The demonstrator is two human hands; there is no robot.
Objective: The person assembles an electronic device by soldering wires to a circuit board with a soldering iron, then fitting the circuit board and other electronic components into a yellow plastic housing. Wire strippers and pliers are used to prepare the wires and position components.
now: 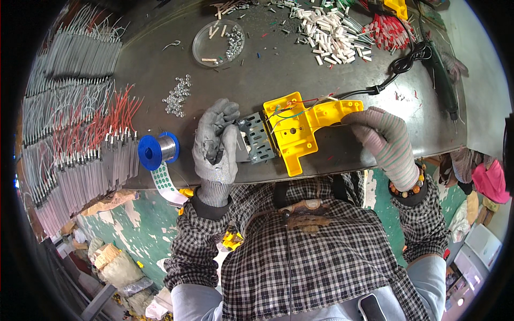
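A yellow plastic housing (295,140) lies open-side up at the table's front, with thin coloured wires inside and a black cord leaving its handle. A perforated metal guard (258,140) projects from its left side. My right hand (386,140), in a striped knit glove, is closed round the end of the yellow handle. My left hand (216,143), in a worn grey glove, is at the guard's left end with its fingers curled. A flat grey edge shows between that hand and the guard. What the left fingers hold, if anything, is hidden.
Left stand rows of flat grey pieces (80,171) with wires, beside a blue spool of solder wire (152,152). Small metal nuts (178,97) lie behind, near a clear round dish (197,49). White sleeves (329,33), red-wired parts (386,31) and a dark-green electric screwdriver (442,80) are at far right.
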